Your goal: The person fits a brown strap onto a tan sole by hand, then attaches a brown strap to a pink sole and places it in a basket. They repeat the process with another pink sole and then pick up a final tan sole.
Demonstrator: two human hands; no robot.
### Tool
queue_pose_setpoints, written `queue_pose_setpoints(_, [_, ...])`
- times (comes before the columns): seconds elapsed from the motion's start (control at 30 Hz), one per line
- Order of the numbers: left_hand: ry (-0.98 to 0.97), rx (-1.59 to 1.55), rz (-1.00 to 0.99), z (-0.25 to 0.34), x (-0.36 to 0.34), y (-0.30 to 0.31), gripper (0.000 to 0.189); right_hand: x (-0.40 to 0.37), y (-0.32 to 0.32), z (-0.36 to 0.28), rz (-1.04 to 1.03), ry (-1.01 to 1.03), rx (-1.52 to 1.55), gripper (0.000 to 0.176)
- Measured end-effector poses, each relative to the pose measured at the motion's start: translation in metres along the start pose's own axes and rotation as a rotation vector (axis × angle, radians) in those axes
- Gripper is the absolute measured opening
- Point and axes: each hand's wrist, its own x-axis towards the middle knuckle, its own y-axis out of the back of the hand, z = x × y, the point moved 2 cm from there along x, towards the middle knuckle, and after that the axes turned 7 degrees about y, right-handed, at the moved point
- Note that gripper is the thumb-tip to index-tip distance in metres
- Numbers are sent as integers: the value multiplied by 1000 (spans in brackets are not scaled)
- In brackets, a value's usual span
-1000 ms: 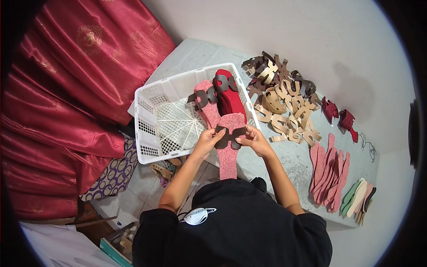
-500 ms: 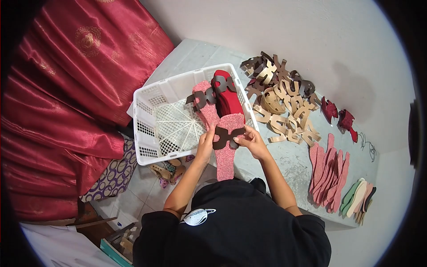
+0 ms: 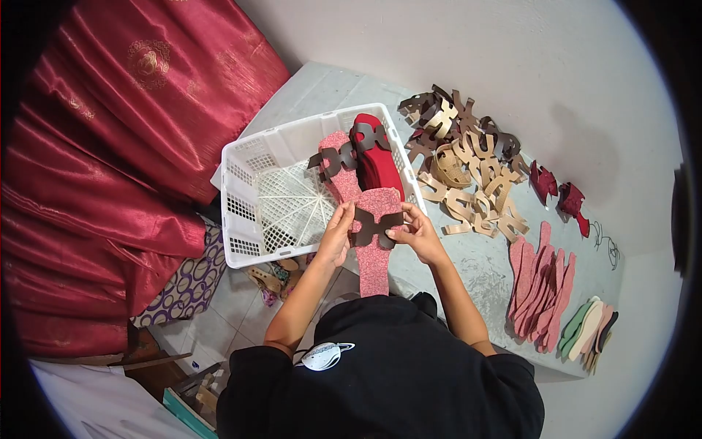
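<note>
In front of my chest I hold a sandal: a pink speckled sole [image 3: 374, 272] with a dark brown cut-out strap [image 3: 376, 227] lying across its wide end. My left hand [image 3: 338, 240] is closed on the left edge, fingertips at the strap's left end. On the opposite side, my right hand [image 3: 419, 238] pinches the strap's right end, thumb on top. Just beyond, another pink sole [image 3: 336, 140] with a brown strap rests in the white plastic basket [image 3: 241, 265], beside red soles [image 3: 377, 170] topped by a similar strap.
On the grey table [image 3: 453, 278], a heap of brown and beige straps [image 3: 479, 164] lies right of the basket. Dark red straps [image 3: 542, 181], pink soles [image 3: 541, 293] and several coloured soles [image 3: 585, 328] lie farther right. A red curtain [image 3: 146, 183] hangs at left; sandals [image 3: 274, 279] are on the floor.
The sandal stays in both hands in nearly the same place. My left hand has shifted slightly, its fingers a little higher and more spread along the edge.
</note>
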Motion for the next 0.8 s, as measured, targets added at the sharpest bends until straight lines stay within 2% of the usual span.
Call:
queue_pose_setpoints(0.1, [-56, 30, -39, 0, -1, -1, 25, 0, 0, 2, 10, 5, -8, 46])
queue_pose_setpoints(0.17, [-160, 62, -7, -2, 1, 1, 20, 0, -1, 4, 10, 11, -5, 46])
queue_pose_setpoints(0.3, [-240, 191, 2, -7, 5, 9, 18, 1, -2, 10, 41, 46, -18, 46])
queue_pose_setpoints(0.37, [-359, 318, 140, -5, -4, 2, 16, 2, 0, 15, 47, 60, -49, 47])
queue_pose_setpoints(0.5, [-437, 342, 96, -2, -17, -19, 12, 5, 0, 13, 99, 98, -51, 44])
queue_pose_setpoints(0.57, [-624, 399, 20, -4, -20, -26, 21, 7, 0, 13, 84, 141, -141, 47])
queue_pose_setpoints(0.6, [-484, 393, -19, -2, -21, -22, 30, 7, -1, 15, 80, 143, -142, 47])
queue_pose_setpoints(0.73, [-521, 334, -31, 4, -15, -18, 24, 14, -4, 16, 95, 170, -129, 49])
queue_pose_setpoints(0.8, [-414, 292, -15, 8, -14, -15, 21, 19, -6, 16, 83, 165, -115, 50])
